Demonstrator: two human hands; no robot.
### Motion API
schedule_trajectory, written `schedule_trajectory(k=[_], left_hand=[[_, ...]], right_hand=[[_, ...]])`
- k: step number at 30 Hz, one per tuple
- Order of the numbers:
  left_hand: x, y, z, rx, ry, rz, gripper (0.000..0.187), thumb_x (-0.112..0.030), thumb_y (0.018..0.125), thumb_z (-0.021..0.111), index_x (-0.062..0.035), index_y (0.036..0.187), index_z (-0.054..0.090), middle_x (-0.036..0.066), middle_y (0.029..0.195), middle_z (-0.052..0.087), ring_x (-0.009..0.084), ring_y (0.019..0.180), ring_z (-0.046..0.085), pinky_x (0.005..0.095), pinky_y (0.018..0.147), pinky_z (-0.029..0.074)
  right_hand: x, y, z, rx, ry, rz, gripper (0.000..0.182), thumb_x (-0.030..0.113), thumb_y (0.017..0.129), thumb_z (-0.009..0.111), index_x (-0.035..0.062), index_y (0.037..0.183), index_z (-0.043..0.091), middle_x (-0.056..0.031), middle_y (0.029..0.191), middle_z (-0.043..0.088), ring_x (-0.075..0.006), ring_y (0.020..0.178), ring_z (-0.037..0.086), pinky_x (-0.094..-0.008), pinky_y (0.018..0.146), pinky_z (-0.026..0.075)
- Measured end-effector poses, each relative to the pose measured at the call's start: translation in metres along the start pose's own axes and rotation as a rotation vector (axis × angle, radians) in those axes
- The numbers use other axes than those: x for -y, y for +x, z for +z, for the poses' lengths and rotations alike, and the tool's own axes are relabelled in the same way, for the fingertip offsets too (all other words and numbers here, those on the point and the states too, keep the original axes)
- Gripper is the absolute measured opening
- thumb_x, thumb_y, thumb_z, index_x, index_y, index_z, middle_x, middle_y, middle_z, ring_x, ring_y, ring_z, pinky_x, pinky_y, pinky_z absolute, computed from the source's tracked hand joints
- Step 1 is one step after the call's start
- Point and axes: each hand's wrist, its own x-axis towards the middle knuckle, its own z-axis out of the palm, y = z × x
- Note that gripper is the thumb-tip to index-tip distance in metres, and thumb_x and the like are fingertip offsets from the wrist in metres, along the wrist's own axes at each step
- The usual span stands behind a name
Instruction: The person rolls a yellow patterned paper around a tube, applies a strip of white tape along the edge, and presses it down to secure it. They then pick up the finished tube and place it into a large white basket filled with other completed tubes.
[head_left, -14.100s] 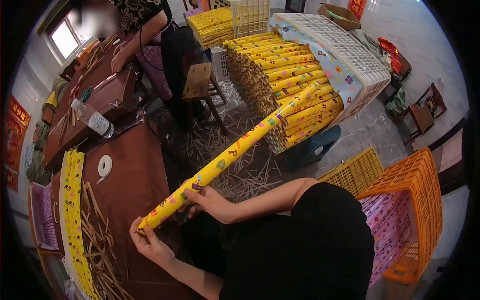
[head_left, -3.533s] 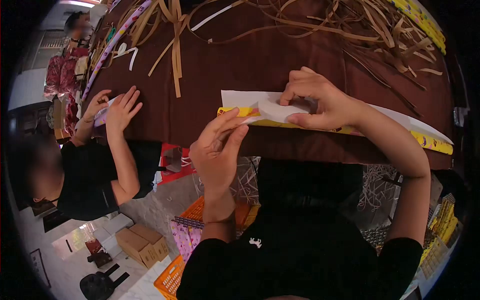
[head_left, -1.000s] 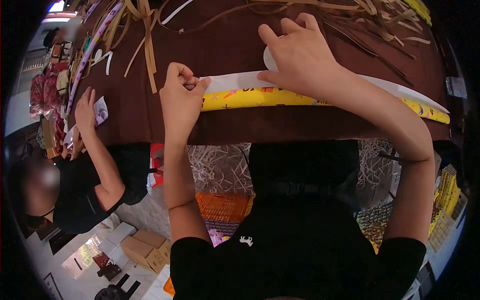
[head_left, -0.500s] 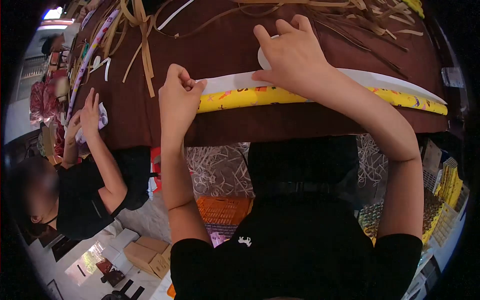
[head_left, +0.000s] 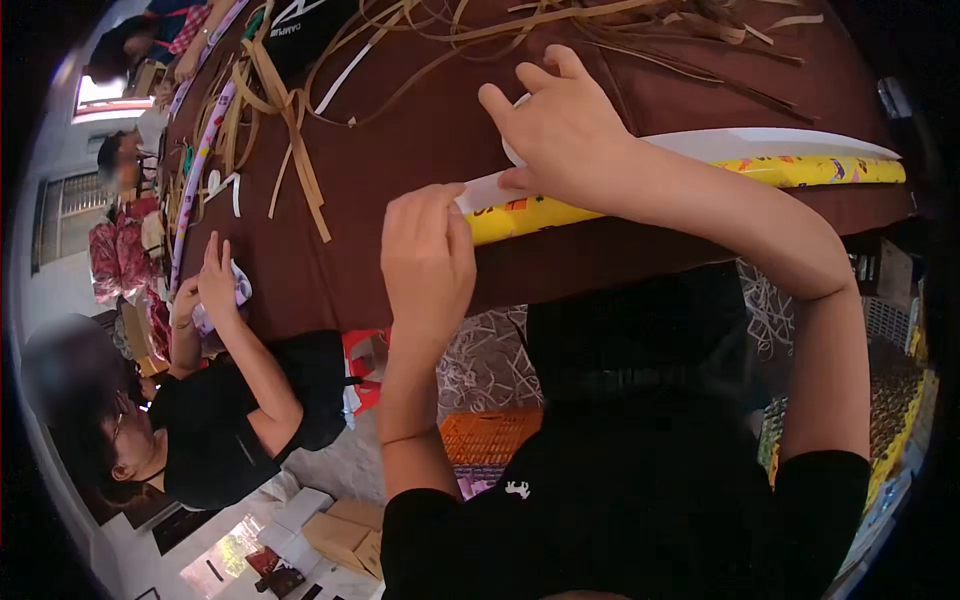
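A long strip (head_left: 810, 172), yellow with a colourful pattern and a white band along its far side, lies across the brown cloth. My left hand (head_left: 428, 250) wraps its fingers over the strip's left end. Just to the right, my right hand (head_left: 572, 125) is curled round a white round object (head_left: 512, 152), mostly hidden by the palm. Its thumb rests on the white band and its other fingers are bent and raised. My right forearm covers the middle of the strip.
Brown and tan bands (head_left: 300, 170) lie along the far side of the brown-covered table (head_left: 340, 285). At left a co-worker (head_left: 215, 430) has both hands near a purple-patterned strip (head_left: 205, 150). Farther people are at upper left. An orange crate (head_left: 490, 437) stands below.
The view has shifted. My left hand has moved right along the strip, closer to my right hand, and its fingers now lie over the strip rather than pinching at its edge.
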Motion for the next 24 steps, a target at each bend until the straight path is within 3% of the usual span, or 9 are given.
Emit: schedule_trajectory(k=[2, 4, 5, 8, 13, 18, 24], left_hand=[[0.000, -0.005, 0.011, 0.032, 0.064, 0.035, 0.015, -0.002, 0.085, 0.057, 0.0008, 0.098, 0.063, 0.014, 0.099, 0.063, 0.0322, 0.093, 0.059, 0.0405, 0.085, 0.047], [-0.001, -0.009, 0.014, 0.047, 0.078, -0.021, 0.018, -0.006, 0.085, 0.056, 0.0007, 0.101, 0.063, 0.014, 0.102, 0.062, 0.0323, 0.094, 0.059, 0.0401, 0.084, 0.048], [-0.001, -0.010, 0.015, 0.051, 0.073, -0.016, 0.018, -0.006, 0.085, 0.056, 0.0007, 0.101, 0.063, 0.014, 0.102, 0.062, 0.0323, 0.094, 0.059, 0.0401, 0.084, 0.048], [-0.001, -0.011, 0.017, 0.038, 0.124, 0.007, 0.020, -0.008, 0.086, 0.056, 0.0002, 0.103, 0.064, 0.014, 0.105, 0.061, 0.0319, 0.096, 0.059, 0.0402, 0.083, 0.049], [0.004, -0.012, 0.014, 0.060, 0.098, 0.011, 0.021, -0.010, 0.086, 0.057, -0.0005, 0.103, 0.065, 0.013, 0.106, 0.062, 0.0310, 0.097, 0.059, 0.0388, 0.084, 0.049], [0.002, -0.014, 0.015, 0.041, 0.099, -0.005, 0.023, -0.011, 0.088, 0.055, -0.0001, 0.105, 0.066, 0.014, 0.107, 0.063, 0.0309, 0.099, 0.059, 0.0395, 0.086, 0.049], [-0.001, -0.013, 0.013, 0.079, 0.089, -0.023, 0.025, -0.010, 0.090, 0.052, 0.0013, 0.107, 0.066, 0.016, 0.109, 0.063, 0.0320, 0.101, 0.059, 0.0411, 0.090, 0.048]], right_hand=[[0.000, -0.002, 0.005, -0.025, -0.024, -0.002, 0.061, 0.041, 0.071, 0.078, -0.0008, 0.109, 0.054, -0.0050, 0.080, 0.068, -0.0230, 0.104, 0.055, -0.0385, 0.101, 0.027], [-0.001, -0.003, 0.008, -0.199, -0.070, -0.075, 0.058, 0.041, 0.070, 0.078, 0.0000, 0.104, 0.056, -0.0034, 0.079, 0.067, -0.0227, 0.105, 0.055, -0.0386, 0.103, 0.026], [-0.001, -0.005, 0.009, -0.206, -0.123, -0.107, 0.049, 0.039, 0.071, 0.077, 0.0014, 0.098, 0.059, -0.0018, 0.076, 0.066, -0.0223, 0.103, 0.056, -0.0375, 0.103, 0.026], [-0.002, -0.001, 0.002, -0.201, -0.319, -0.199, 0.057, 0.047, 0.076, 0.071, 0.0026, 0.108, 0.056, -0.0037, 0.064, 0.063, -0.0207, 0.102, 0.055, -0.0397, 0.105, 0.027], [-0.015, 0.000, -0.037, -0.186, -0.219, -0.205, 0.052, 0.046, 0.078, 0.071, 0.0052, 0.106, 0.056, -0.0038, 0.072, 0.064, -0.0187, 0.094, 0.057, -0.0368, 0.101, 0.031], [-0.117, -0.090, -0.047, -0.066, -0.105, 0.036, 0.051, 0.044, 0.077, 0.072, 0.0063, 0.107, 0.056, -0.0032, 0.071, 0.061, -0.0192, 0.089, 0.057, -0.0365, 0.098, 0.033], [-0.072, -0.068, -0.095, 0.083, -0.021, 0.397, 0.049, 0.042, 0.077, 0.074, 0.0075, 0.107, 0.056, -0.0024, 0.071, 0.059, -0.0199, 0.084, 0.057, -0.0362, 0.094, 0.035]])
